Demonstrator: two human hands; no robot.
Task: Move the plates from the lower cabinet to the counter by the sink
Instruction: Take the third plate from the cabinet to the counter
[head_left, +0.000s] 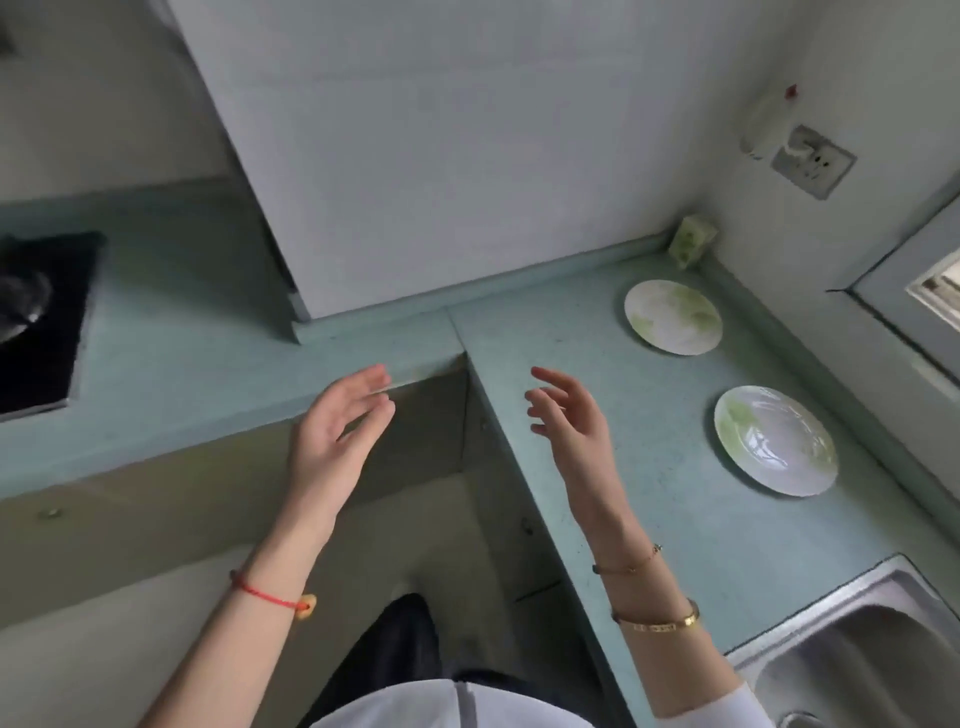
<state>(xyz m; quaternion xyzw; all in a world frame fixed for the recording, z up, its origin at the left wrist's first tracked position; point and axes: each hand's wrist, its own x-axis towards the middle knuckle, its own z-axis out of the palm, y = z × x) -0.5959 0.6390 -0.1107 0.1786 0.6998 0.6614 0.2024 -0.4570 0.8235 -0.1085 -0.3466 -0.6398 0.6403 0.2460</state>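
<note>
On the teal bench (597, 441), along its right edge by the wall: two plates, white with green pattern, lying flat and well apart. Far plate (673, 324) near the back right corner, close to a small green box (692, 241); near plate (776, 440) between the far one and the steel sink (852, 660). Above the bench's inner corner: left hand (332, 436) and right hand (571, 415), both spread wide, palms facing each other, holding nothing. At the left edge: a black stovetop (41, 322).

The sink (852, 649) and stove (36, 322) are cut off by the frame's edges.
</note>
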